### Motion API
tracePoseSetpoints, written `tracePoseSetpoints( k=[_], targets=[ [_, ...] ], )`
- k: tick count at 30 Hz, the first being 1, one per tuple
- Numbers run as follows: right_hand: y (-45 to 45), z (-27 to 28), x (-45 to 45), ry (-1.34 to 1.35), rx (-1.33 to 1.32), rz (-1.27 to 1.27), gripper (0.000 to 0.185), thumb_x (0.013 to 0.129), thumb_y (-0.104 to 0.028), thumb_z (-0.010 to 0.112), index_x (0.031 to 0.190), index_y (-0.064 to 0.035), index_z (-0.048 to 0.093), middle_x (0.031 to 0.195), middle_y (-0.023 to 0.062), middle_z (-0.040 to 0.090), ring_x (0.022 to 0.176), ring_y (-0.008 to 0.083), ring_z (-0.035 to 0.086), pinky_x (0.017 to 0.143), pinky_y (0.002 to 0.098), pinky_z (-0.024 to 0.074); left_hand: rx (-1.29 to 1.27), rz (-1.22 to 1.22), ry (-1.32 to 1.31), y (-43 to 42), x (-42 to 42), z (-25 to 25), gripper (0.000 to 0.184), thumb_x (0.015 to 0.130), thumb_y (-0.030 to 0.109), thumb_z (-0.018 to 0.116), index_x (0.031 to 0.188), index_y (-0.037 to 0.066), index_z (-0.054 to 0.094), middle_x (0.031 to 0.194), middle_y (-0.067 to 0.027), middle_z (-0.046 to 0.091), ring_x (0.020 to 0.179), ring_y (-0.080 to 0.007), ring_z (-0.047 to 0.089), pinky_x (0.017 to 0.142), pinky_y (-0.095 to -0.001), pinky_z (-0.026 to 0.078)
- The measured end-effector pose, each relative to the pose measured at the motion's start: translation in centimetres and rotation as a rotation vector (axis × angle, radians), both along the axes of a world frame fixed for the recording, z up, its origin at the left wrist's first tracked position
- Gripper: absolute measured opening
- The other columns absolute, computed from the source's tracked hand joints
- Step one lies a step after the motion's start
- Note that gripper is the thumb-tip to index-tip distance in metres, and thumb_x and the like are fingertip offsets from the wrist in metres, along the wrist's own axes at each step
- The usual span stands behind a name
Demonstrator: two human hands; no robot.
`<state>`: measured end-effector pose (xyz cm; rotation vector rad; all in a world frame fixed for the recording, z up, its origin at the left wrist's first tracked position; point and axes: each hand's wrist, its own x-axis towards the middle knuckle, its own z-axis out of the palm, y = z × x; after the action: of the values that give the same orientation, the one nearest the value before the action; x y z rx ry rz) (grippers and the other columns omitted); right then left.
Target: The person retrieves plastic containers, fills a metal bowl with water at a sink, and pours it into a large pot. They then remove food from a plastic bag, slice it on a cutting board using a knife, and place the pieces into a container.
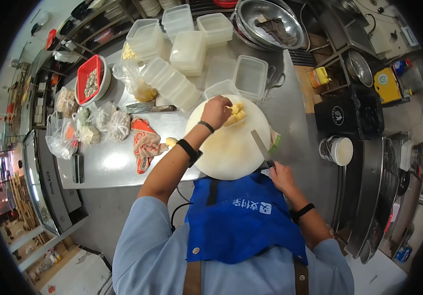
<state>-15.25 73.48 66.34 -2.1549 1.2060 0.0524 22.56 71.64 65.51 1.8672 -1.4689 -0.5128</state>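
Note:
My left hand (216, 113) reaches over a round white cutting board (226, 152), its fingers curled together at several yellow food pieces (237, 114). Whether one of them is in the pinch is hidden by the fingers. These pieces lie in or against a clear plastic container (222, 89) at the board's far edge. At the board's right side, my right hand (282, 177) is wrapped around the handle of a knife (260, 145), its blade pointing away from me over the board. Left of the board, a pale yellow piece (171, 142) lies beside an orange-and-white cloth or bag (145, 145).
Stacked clear containers (188, 51) fill the far part of the steel table (103, 169). Bagged foods (118, 125) and a red basket (89, 76) stand left. Metal bowls (270, 24) sit at the back. A white bucket (341, 151) and black bin (349, 118) are right.

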Motion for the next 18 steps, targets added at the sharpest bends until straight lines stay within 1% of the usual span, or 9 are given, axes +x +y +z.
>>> tracePoseSetpoints(
  k=[1,2,6,10,13,14,15,17,18],
  targets=[
    [0.1,-0.1,-0.4,0.010,-0.007,-0.003,0.025,0.094,-0.018,0.061,0.108,0.0024,0.067,0.087,0.0285,0.070,0.084,0.0494,0.067,0.078,0.0572,0.0520,0.020,-0.016,-0.054,-0.5,0.4,-0.3,0.015,0.080,0.014,0.077,0.091,0.003,0.074,0.088,-0.0139,0.071,0.084,-0.0307,0.070,0.077,-0.0413,0.057],
    [0.0,-0.3,-0.6,0.016,-0.016,-0.004,0.025,0.094,-0.018,0.061,0.107,0.0023,0.066,0.087,0.0283,0.070,0.084,0.0494,0.067,0.078,0.0573,0.0519,0.112,-0.062,-0.110,-0.9,0.6,-0.5,0.019,0.081,0.016,0.077,0.094,0.002,0.074,0.091,-0.0149,0.072,0.088,-0.0322,0.070,0.080,-0.0423,0.056],
    [-0.6,-0.9,-1.3,0.035,-0.030,-0.047,0.022,0.093,-0.018,0.061,0.103,0.0017,0.065,0.085,0.0278,0.069,0.083,0.0494,0.066,0.078,0.0577,0.0520,0.261,-0.095,-0.079,-1.0,0.3,-1.7,0.018,0.084,0.018,0.076,0.096,0.003,0.075,0.096,-0.0160,0.074,0.090,-0.0332,0.071,0.080,-0.0427,0.057],
    [-1.6,-0.6,-2.2,0.019,-0.031,-0.052,0.021,0.093,-0.017,0.061,0.103,0.0016,0.065,0.088,0.0286,0.069,0.085,0.0498,0.066,0.079,0.0580,0.0520,0.214,0.006,-0.015,-1.0,0.1,-1.3,0.015,0.085,0.016,0.075,0.094,0.004,0.074,0.094,-0.0161,0.073,0.089,-0.0346,0.070,0.082,-0.0446,0.056],
    [-2.4,-0.2,-2.6,0.000,-0.023,-0.051,0.021,0.093,-0.017,0.061,0.103,0.0015,0.065,0.089,0.0290,0.069,0.087,0.0499,0.066,0.080,0.0581,0.0520,0.008,-0.029,-0.178,-0.8,-1.6,-0.4,0.015,0.084,0.015,0.075,0.095,0.004,0.073,0.097,-0.0160,0.072,0.094,-0.0360,0.068,0.085,-0.0454,0.055],
    [-2.5,-0.2,-2.7,0.002,-0.016,-0.053,0.021,0.093,-0.017,0.061,0.103,0.0015,0.065,0.090,0.0290,0.069,0.087,0.0498,0.066,0.080,0.0581,0.0520,-0.028,-0.100,-0.190,-0.8,-2.8,-0.3,0.019,0.080,0.011,0.075,0.098,0.005,0.072,0.102,-0.0162,0.070,0.100,-0.0381,0.065,0.088,-0.0451,0.054],
    [-2.7,-0.2,-2.7,0.003,-0.009,-0.054,0.021,0.093,-0.017,0.061,0.103,0.0015,0.065,0.090,0.0290,0.069,0.087,0.0497,0.066,0.080,0.0581,0.0520,-0.026,-0.265,-0.217,-1.2,-3.7,-0.8,0.018,0.081,0.013,0.072,0.098,0.007,0.072,0.106,-0.0136,0.070,0.113,-0.0355,0.061,0.096,-0.0491,0.049],
    [-3.0,0.1,-2.6,0.005,-0.004,-0.045,0.021,0.093,-0.017,0.061,0.103,0.0014,0.065,0.089,0.0288,0.069,0.088,0.0496,0.066,0.080,0.0578,0.0521,-0.158,-0.590,-0.626,-2.1,-5.9,-0.8,0.015,0.086,0.019,0.065,0.096,0.009,0.072,0.106,-0.0091,0.070,0.123,-0.0319,0.056,0.111,-0.0578,0.038],
    [-3.1,0.4,-2.6,0.009,-0.002,-0.040,0.021,0.093,-0.017,0.061,0.103,0.0014,0.065,0.089,0.0287,0.069,0.088,0.0496,0.066,0.080,0.0577,0.0521,-0.151,-0.615,-0.807,-2.4,-6.6,-1.4,0.016,0.087,0.020,0.062,0.095,0.010,0.072,0.105,-0.0079,0.070,0.125,-0.0309,0.054,0.115,-0.0609,0.032]
  ],
)
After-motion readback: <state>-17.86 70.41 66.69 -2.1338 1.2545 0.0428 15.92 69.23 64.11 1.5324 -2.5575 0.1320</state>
